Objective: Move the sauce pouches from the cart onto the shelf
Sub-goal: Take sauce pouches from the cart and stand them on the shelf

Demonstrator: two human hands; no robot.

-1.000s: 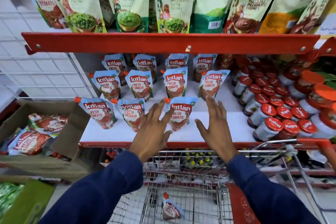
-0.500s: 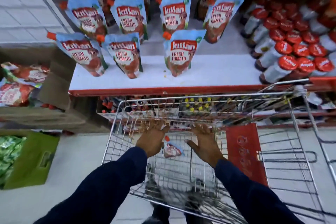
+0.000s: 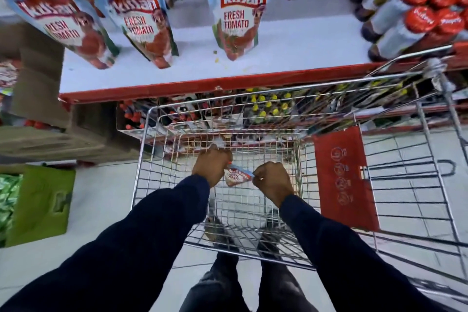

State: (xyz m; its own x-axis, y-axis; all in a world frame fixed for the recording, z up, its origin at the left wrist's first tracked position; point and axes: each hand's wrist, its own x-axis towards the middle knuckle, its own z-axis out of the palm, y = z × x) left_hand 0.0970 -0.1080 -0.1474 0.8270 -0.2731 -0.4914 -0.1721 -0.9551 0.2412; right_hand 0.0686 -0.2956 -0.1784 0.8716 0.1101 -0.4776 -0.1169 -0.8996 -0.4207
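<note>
A single light-blue tomato sauce pouch (image 3: 236, 176) lies low inside the wire cart (image 3: 149, 149), near its floor. My left hand (image 3: 211, 166) is closed on the pouch's left end by the red cap. My right hand (image 3: 273, 181) is closed on its right corner. Both arms reach down into the basket. Above the cart, the white shelf (image 3: 291, 58) with a red front edge carries several upright pouches of the same kind, the nearest one (image 3: 239, 18) standing alone at the middle front.
Red-capped bottles (image 3: 417, 18) crowd the shelf's right end. A red child-seat flap (image 3: 344, 180) hangs in the cart to my right. A cardboard box (image 3: 38, 99) and a green carton (image 3: 41, 204) sit on the floor at left. A lower shelf holds small bottles.
The view has tilted from the shelf down into the cart. Both hands dropped from shelf height into the basket and closed on the pouch that lay there.
</note>
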